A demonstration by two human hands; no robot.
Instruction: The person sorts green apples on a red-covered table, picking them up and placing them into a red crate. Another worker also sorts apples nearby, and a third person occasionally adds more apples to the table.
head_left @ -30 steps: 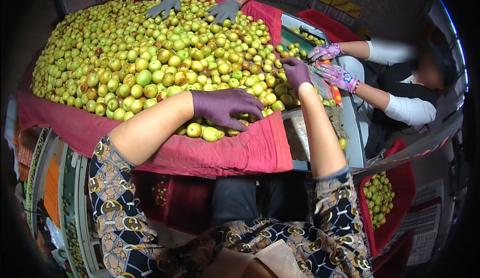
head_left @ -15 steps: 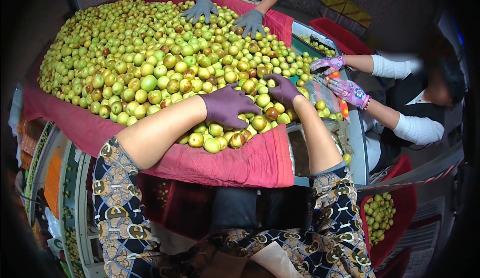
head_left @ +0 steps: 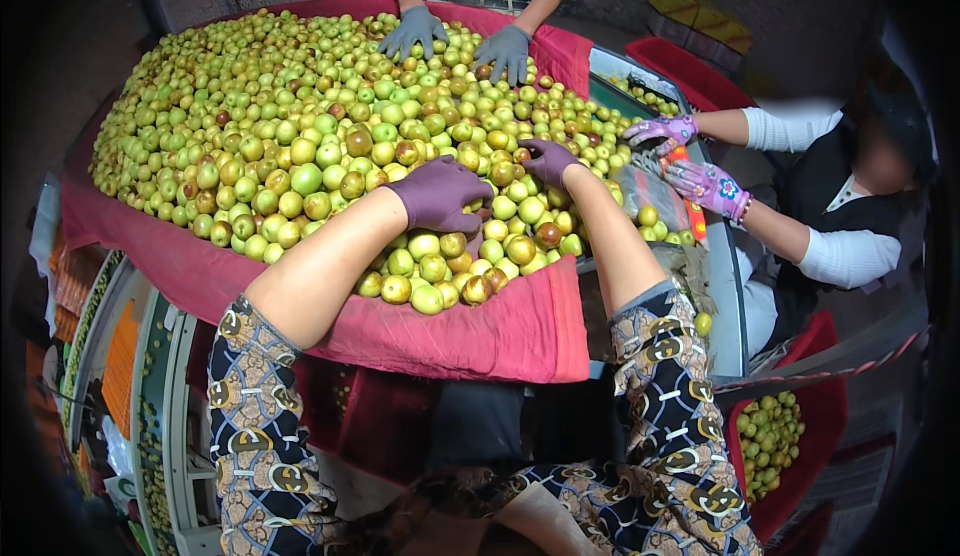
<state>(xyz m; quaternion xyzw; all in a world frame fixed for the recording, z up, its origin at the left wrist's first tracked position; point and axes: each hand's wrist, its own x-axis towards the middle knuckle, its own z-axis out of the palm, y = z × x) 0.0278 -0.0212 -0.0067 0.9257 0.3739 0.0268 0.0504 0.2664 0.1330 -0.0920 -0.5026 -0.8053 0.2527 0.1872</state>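
Observation:
A broad heap of round green jujubes (head_left: 300, 151), some with reddish-brown patches, lies on a red cloth (head_left: 470, 341) in front of me. My left hand (head_left: 440, 194), in a purple glove, rests on the heap's near part, fingers bent and thumb apart, touching jujubes. My right hand (head_left: 550, 164), gloved alike, reaches slightly farther right, its fingers spread and curved over the fruit beside a reddish jujube. Neither hand visibly encloses a jujube, though some fingertips are hidden. Between and below the hands, loose jujubes reach toward the cloth's front edge.
Across the heap, a person's grey-gloved hands (head_left: 505, 53) touch the fruit. At right, another person's floral-gloved hands (head_left: 708, 188) are by a plastic bag (head_left: 650, 191) on the metal frame. A red basket (head_left: 832, 361) holds jujubes at lower right. A conveyor (head_left: 152, 426) runs at left.
My left hand has bent its fingers and shifted slightly away from me; my right has moved slightly left. Jujubes between them have shifted. The grey-gloved hands have moved slightly. The whole view has shifted a little.

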